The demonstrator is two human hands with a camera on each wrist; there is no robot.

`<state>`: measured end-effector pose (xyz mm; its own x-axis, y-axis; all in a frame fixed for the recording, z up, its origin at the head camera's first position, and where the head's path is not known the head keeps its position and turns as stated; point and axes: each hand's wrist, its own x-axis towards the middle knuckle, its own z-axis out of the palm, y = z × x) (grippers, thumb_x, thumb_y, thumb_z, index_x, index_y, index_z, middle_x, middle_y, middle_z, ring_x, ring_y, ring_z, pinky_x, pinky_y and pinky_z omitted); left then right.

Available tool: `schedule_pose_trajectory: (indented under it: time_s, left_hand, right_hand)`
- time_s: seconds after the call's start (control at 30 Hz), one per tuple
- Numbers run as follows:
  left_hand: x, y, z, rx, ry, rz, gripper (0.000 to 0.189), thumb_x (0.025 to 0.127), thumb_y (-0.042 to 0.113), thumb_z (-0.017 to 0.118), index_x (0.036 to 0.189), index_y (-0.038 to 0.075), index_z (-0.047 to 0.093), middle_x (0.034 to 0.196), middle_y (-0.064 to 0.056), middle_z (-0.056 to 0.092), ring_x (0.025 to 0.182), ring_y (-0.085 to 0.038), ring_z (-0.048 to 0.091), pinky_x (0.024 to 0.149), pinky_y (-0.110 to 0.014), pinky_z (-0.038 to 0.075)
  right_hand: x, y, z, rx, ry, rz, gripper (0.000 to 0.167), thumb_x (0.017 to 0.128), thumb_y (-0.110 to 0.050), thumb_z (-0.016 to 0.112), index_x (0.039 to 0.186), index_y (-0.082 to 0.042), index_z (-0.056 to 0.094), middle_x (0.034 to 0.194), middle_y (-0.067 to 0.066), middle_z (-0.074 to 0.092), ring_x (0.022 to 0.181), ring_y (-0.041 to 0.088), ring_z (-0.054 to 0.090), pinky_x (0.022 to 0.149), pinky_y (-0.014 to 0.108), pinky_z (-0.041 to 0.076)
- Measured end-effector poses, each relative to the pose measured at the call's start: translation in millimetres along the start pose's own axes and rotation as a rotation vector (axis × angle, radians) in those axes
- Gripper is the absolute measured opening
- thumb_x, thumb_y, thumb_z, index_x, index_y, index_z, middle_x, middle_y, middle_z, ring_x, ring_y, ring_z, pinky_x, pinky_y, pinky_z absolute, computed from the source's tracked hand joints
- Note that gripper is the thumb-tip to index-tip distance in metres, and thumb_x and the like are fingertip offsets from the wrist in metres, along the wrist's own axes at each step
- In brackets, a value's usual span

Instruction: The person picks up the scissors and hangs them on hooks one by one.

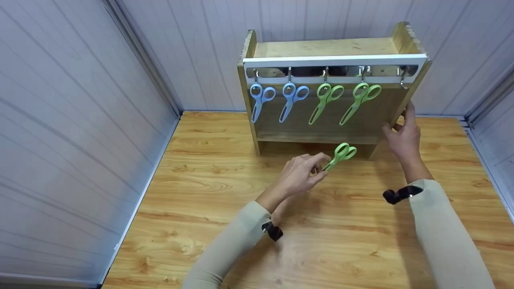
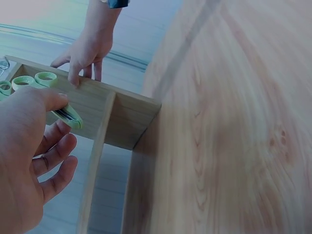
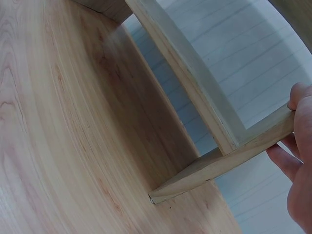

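My left hand pinches green scissors by the blade end, handle loops pointing up and away, in front of a wooden rack. In the left wrist view the thumb and forefinger hold the scissors while the other fingers curl loosely. My right hand grips the rack's right side panel, thumb on the front and fingers behind. From the rack's hooks hang two pairs of blue scissors on the left and two pairs of green scissors further right. The rightmost hook carries nothing.
The rack stands on a wood-grain floor close to the back wall. White panelled walls rise at left and right. A white-edged metal hook strip runs across the rack's top front.
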<state>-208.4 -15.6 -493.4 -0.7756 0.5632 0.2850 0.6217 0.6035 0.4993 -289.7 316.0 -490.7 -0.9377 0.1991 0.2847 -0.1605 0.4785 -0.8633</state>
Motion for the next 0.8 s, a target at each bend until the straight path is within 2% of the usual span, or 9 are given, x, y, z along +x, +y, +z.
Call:
schedule_pose_trajectory:
  time_s: [0.07, 0.2, 0.27, 0.43, 0.63, 0.8]
  left_hand:
    - [2.5, 1.3, -1.0, -0.001, 0.008, 0.017, 0.03, 0.109, 0.026, 0.075, 0.138, 0.02, 0.072, 0.1, 0.004, 0.084, 0.088, -0.016, 0.072, 0.073, -0.022, 0.045]
    - [6.8, 3.6, -3.3, 0.01, 0.011, 0.021, 0.029, 0.109, 0.027, 0.075, 0.138, 0.02, 0.073, 0.1, 0.004, 0.083, 0.086, -0.012, 0.067, 0.073, -0.02, 0.043]
    - [8.7, 4.4, -4.6, 0.017, 0.011, 0.02, 0.029, 0.11, 0.028, 0.075, 0.138, 0.02, 0.073, 0.1, 0.004, 0.083, 0.087, -0.012, 0.068, 0.073, -0.02, 0.043]
    - [13.7, 7.0, -8.0, 0.02, 0.013, 0.028, 0.029, 0.11, 0.029, 0.074, 0.138, 0.02, 0.074, 0.102, 0.002, 0.082, 0.092, -0.02, 0.075, 0.074, -0.022, 0.046]
    - [21.8, 11.2, -11.8, 0.026, 0.015, 0.023, 0.031, 0.111, 0.03, 0.073, 0.14, 0.021, 0.073, 0.101, 0.003, 0.082, 0.091, -0.018, 0.073, 0.075, -0.024, 0.048]
    - [28.8, 15.5, -14.3, 0.018, 0.025, 0.019, 0.03, 0.111, 0.031, 0.074, 0.139, 0.022, 0.073, 0.1, 0.004, 0.083, 0.091, -0.017, 0.074, 0.077, -0.026, 0.05]
  right_hand:
    - [0.3, 0.6, 0.3, 0.004, 0.004, -0.005, 0.092, 0.102, -0.001, 0.058, 0.181, -0.027, 0.019, 0.175, 0.02, 0.044, 0.153, 0.046, 0.057, 0.112, 0.033, 0.061]
    - [0.8, 0.7, 0.8, 0.009, -0.002, 0.0, 0.093, 0.103, 0.0, 0.056, 0.182, -0.026, 0.016, 0.177, 0.019, 0.041, 0.159, 0.043, 0.051, 0.12, 0.053, 0.056]
    - [1.2, 0.1, 1.4, 0.013, -0.007, 0.0, 0.093, 0.103, 0.001, 0.056, 0.182, -0.026, 0.016, 0.177, 0.02, 0.04, 0.16, 0.043, 0.05, 0.121, 0.058, 0.053]
    - [1.4, -1.3, 1.6, 0.015, -0.01, -0.002, 0.093, 0.103, 0.0, 0.058, 0.181, -0.026, 0.016, 0.177, 0.022, 0.04, 0.157, 0.046, 0.053, 0.12, 0.059, 0.053]
    - [1.4, -1.5, 0.7, 0.008, -0.006, -0.001, 0.093, 0.103, 0.0, 0.058, 0.181, -0.027, 0.016, 0.177, 0.021, 0.041, 0.16, 0.042, 0.049, 0.121, 0.061, 0.052]
    - [0.7, -0.8, -0.4, 0.007, -0.014, 0.007, 0.093, 0.104, -0.002, 0.059, 0.181, -0.027, 0.016, 0.176, 0.024, 0.041, 0.152, 0.051, 0.057, 0.118, 0.058, 0.054]
